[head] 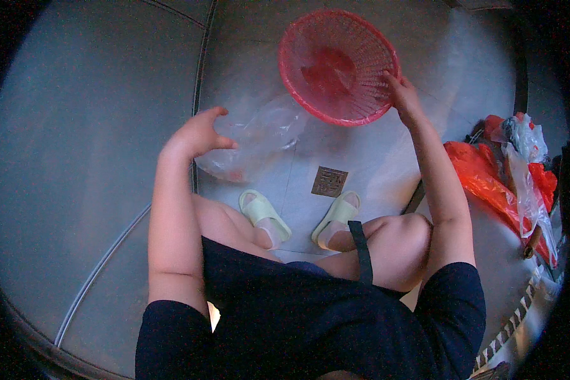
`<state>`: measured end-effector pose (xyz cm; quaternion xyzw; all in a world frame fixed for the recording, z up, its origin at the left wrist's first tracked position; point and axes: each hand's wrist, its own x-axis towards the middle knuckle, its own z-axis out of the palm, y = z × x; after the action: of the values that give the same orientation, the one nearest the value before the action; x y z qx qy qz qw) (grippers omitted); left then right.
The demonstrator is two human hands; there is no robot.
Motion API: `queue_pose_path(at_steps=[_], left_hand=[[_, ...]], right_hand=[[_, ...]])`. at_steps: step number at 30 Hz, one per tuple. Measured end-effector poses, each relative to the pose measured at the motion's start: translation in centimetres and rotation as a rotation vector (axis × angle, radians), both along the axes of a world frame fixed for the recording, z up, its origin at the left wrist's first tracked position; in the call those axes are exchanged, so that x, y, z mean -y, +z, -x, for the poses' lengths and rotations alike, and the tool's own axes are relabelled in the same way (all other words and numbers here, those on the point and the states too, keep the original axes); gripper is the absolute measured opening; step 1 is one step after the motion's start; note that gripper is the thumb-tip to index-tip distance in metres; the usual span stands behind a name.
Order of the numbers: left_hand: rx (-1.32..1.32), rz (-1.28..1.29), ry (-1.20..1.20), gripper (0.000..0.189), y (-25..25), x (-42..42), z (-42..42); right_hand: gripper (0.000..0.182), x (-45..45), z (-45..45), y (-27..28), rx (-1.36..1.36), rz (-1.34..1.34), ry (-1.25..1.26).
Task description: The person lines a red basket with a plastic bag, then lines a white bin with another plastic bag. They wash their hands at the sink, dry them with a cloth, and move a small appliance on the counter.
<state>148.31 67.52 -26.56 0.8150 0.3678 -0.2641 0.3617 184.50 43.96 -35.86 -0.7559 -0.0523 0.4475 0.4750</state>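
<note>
My right hand [403, 97] grips the rim of a red plastic strainer basket [330, 71]. The basket is tilted, its slotted inside facing me, with shiny streaks along the rim. My left hand [197, 133] has its thumb and fingers spread apart, with nothing visibly pinched between them. Just beside and partly behind it is a crumpled clear plastic bag [259, 137], which reaches toward the basket's lower edge. Whether the bag touches my left hand or the floor cannot be made out.
A square metal floor drain [329, 181] sits in the tiled floor [297, 209], in front of my light green slippers [264, 211]. Grey cabinet-like panels [90, 118] stand on the left. Red and clear plastic bags [498, 175] are bunched at the right.
</note>
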Motion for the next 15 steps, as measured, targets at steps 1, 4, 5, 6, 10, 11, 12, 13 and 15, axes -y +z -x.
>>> queue_pose_path(at_steps=[1, 4, 5, 6, 10, 11, 12, 13, 15], left_hand=[[-0.038, 0.065, -0.016, 0.059, 0.3, 0.0, -0.5], [-0.130, 0.306, -0.122, 0.045, 0.8, 0.9, -2.0], [-0.158, 0.394, -0.167, 0.040, 1.0, 1.5, -2.6], [-0.149, 0.477, -0.178, 0.027, 1.4, 2.6, -3.6], [-0.052, 0.762, -0.351, 0.018, 1.4, 7.7, -5.9], [-0.030, 0.803, -0.383, 0.018, 1.2, 8.9, -6.2], [-0.010, 0.844, -0.412, 0.019, 0.8, 10.0, -6.3], [-0.027, 0.827, -0.455, 0.019, 0.7, 10.8, -6.5], [-0.064, 0.792, -0.537, 0.021, 0.4, 11.7, -6.8]], right_hand=[[0.038, -0.2, 0.3, 0.5, -0.008, -0.037, 0.024], [0.043, -0.5, 1.2, 0.9, -0.002, -0.120, 0.061], [0.045, -0.5, 1.3, 0.8, 0.004, -0.142, 0.068], [0.045, -0.2, 1.2, 0.4, 0.057, -0.116, 0.121], [0.043, -0.6, 1.0, -1.1, 0.112, -0.098, 0.220], [0.042, -0.8, 1.1, -1.2, 0.091, -0.112, 0.212], [0.043, -0.8, 0.9, -1.4, 0.096, -0.099, 0.266], [0.043, -0.9, 0.8, -1.6, 0.100, -0.086, 0.318], [0.043, -1.3, 1.1, -1.4, 0.090, -0.073, 0.390]])
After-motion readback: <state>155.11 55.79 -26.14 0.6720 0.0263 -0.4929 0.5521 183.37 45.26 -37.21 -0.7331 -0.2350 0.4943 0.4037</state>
